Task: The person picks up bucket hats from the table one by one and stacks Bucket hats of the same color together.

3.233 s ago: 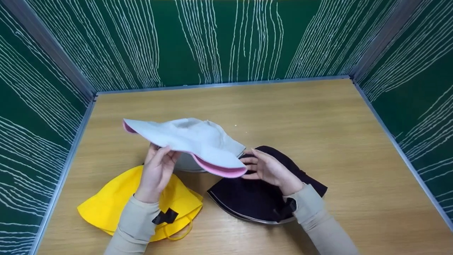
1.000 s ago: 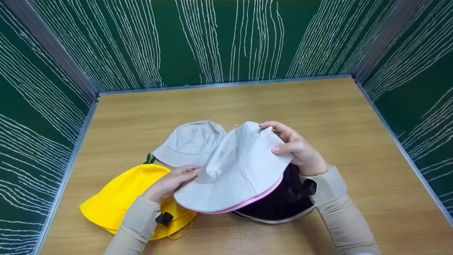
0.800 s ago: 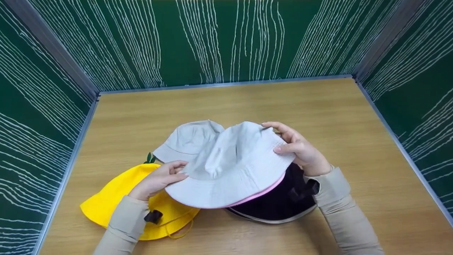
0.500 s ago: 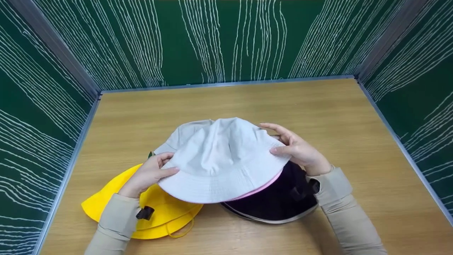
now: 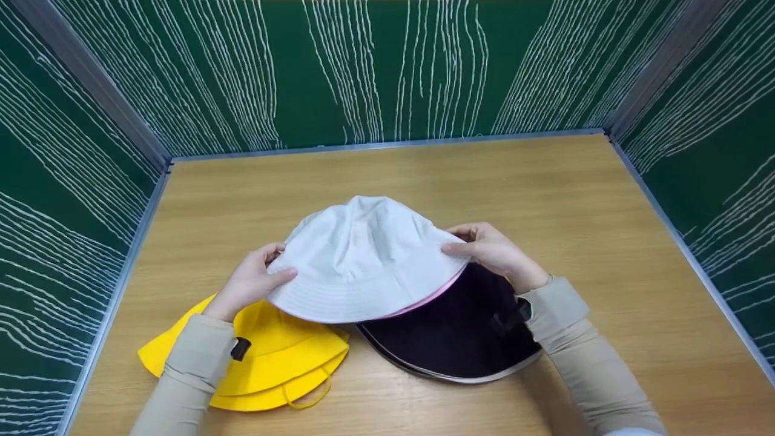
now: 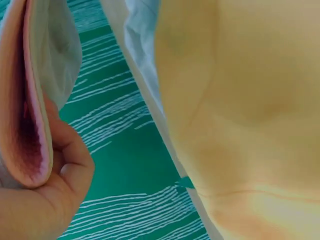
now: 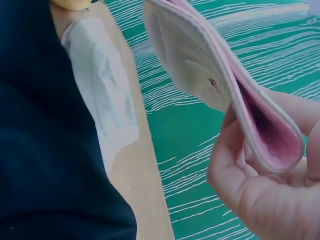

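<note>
A white bucket hat (image 5: pixel 363 260) with a pink lining is held above the table, crown up. My left hand (image 5: pixel 248 281) pinches its brim on the left, thumb on top. On the opposite side my right hand (image 5: pixel 496 254) grips the brim the same way. The right wrist view shows the pink inside folded at the brim and a small red motif (image 7: pixel 214 84) on the outer cloth. Below left lies a yellow hat (image 5: pixel 266 345) with a thin yellow cord; below right lies a black hat (image 5: pixel 448 333) with a pale edge.
A second pale bucket hat (image 7: pixel 100 80) lies on the table (image 5: pixel 514 181), mostly hidden behind the held one in the head view. Green walls (image 5: pixel 387 72) with white wavy lines enclose the table at the back and both sides.
The white hat was in my left hand alone, then both hands turned it crown up. It has since levelled and moved left and away, over the second pale hat; my left hand shifted along the brim.
</note>
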The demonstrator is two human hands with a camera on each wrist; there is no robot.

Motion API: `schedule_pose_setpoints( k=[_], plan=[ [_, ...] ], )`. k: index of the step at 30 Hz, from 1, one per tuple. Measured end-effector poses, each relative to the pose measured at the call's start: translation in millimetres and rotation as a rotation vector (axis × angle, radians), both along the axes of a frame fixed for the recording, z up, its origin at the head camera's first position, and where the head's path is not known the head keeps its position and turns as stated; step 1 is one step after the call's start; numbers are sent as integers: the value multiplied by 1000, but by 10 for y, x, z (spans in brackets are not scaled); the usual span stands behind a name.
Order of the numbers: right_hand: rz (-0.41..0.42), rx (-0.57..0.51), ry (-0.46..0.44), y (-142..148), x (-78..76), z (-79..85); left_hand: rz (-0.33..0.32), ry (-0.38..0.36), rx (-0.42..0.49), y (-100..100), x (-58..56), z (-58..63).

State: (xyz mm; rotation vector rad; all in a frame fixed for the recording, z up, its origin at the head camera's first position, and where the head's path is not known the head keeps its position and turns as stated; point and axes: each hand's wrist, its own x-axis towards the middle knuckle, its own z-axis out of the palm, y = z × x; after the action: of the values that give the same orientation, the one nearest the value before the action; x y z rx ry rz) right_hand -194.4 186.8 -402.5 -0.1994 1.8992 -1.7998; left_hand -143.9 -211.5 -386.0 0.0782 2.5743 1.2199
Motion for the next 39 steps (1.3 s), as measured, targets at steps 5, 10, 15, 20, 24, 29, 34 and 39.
schedule_pose_setpoints(
  k=[5, 10, 15, 20, 24, 29, 34, 39],
  plan=[
    [-17, 197, 88, -70, -85, -21, 21, 65, -47, -32, -98, -35],
    [-28, 297, 151, -149, -195, -36, 61, 88, -76, -62, -208, -51],
    [-61, 389, 168, -250, -349, -45, 102, 86, -90, -65, -350, -84],
    [-114, 436, 144, -339, -487, -108, 142, 65, -109, -41, -474, -149],
    [-149, 434, 143, -411, -558, -187, 168, 34, -124, -31, -544, -207],
    [-145, 429, 134, -506, -595, -276, 211, -3, -133, -82, -590, -300],
    [-141, 435, 94, -567, -584, -348, 227, -13, -137, -151, -595, -392],
    [-139, 462, 117, -571, -581, -466, 229, -26, -142, -190, -601, -489]
  ],
)
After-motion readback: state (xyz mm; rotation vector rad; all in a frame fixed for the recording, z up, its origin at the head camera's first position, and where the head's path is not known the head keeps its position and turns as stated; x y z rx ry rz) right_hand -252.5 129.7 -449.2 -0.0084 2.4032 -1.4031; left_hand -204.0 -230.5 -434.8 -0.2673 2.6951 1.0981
